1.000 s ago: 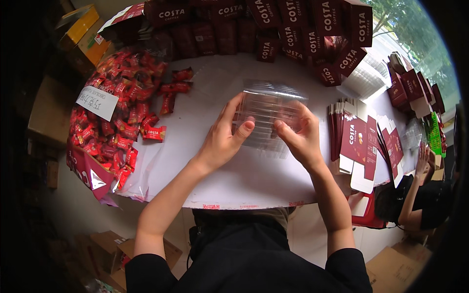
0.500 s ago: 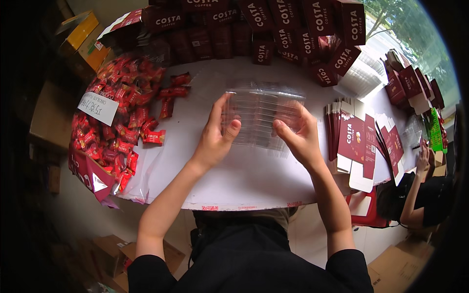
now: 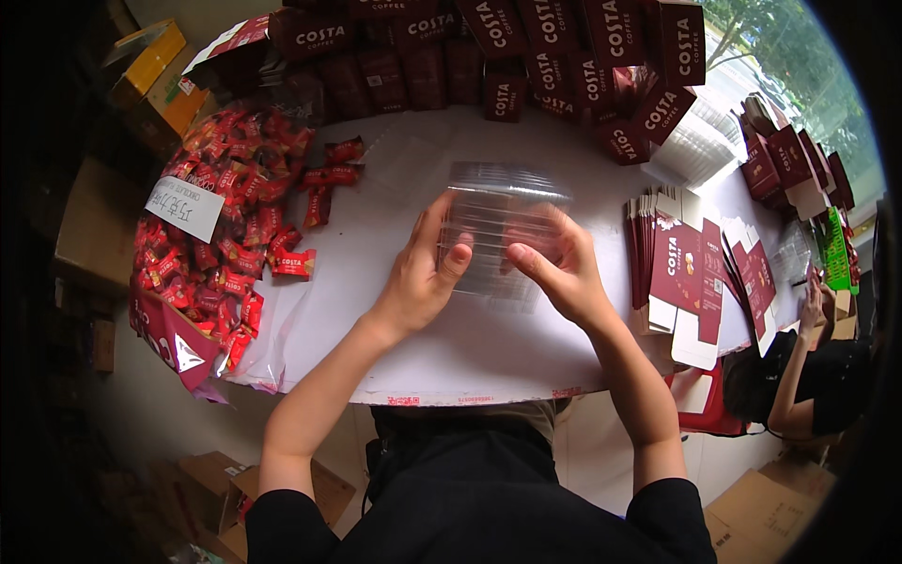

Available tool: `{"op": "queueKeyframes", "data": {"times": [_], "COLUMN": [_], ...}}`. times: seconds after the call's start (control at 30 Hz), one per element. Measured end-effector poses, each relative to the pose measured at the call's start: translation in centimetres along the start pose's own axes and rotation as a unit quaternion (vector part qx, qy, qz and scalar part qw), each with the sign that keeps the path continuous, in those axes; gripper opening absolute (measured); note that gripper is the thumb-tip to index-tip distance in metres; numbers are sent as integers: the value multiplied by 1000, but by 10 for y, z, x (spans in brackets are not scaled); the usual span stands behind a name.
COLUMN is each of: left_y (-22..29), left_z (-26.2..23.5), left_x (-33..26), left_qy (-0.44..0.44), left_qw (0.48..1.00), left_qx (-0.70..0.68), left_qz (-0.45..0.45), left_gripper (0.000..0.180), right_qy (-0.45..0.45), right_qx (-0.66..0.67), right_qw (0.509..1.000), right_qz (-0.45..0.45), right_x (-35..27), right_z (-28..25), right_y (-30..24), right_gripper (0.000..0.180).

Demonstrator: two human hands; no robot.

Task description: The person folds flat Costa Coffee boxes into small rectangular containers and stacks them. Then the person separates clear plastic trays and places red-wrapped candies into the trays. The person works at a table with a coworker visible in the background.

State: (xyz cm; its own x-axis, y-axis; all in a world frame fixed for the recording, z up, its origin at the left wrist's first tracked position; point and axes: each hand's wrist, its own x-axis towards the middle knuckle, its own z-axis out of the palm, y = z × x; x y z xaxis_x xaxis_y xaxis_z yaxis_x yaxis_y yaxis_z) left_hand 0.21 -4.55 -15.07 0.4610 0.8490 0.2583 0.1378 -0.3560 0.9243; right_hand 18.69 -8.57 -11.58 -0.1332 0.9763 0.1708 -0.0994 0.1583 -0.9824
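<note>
Clear plastic tray stack (image 3: 493, 221) lies directly between both hands, over the worktop (image 3: 423, 367); ridges run left to right, overall long axis unclear. Left hand (image 3: 413, 287) and right hand (image 3: 575, 273) about equally near: each grip holds one side, thumbs on the near face. Bag (image 3: 169, 329) at left contains red-wrapped sweets (image 3: 235, 211); rear dark red cartons (image 3: 385, 80): contents mostly indeterminate.

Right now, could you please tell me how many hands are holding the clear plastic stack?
2: the left hand on the left side of the clear plastic stack, the right hand on its right side.
</note>
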Motion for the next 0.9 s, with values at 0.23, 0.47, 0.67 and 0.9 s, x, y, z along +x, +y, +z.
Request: {"op": "queueKeyframes", "data": {"times": [0.23, 0.47, 0.67, 0.9], "left_y": [2, 4, 4, -7], "left_z": [1, -18, -20, -8], "left_x": [-2, 7, 16, 15], "left_qy": [3, 85, -96, 69], "left_qw": [1000, 995, 836, 977], "left_qx": [15, -42, -477, -156], "left_qz": [8, -13, -254, -125], "left_gripper": [80, 60, 59, 53], "right_qy": [48, 174, 304, 261], "right_qx": [-45, -57, 77, 57], "right_qw": [997, 978, 939, 957], "right_qz": [-34, -96, -140, -116], "right_x": [-1, 1, 6, 5], "right_z": [6, -25, -53, -40], "right_y": [-2, -4, -9, -7], "right_gripper": [25, 29, 30, 30]}}
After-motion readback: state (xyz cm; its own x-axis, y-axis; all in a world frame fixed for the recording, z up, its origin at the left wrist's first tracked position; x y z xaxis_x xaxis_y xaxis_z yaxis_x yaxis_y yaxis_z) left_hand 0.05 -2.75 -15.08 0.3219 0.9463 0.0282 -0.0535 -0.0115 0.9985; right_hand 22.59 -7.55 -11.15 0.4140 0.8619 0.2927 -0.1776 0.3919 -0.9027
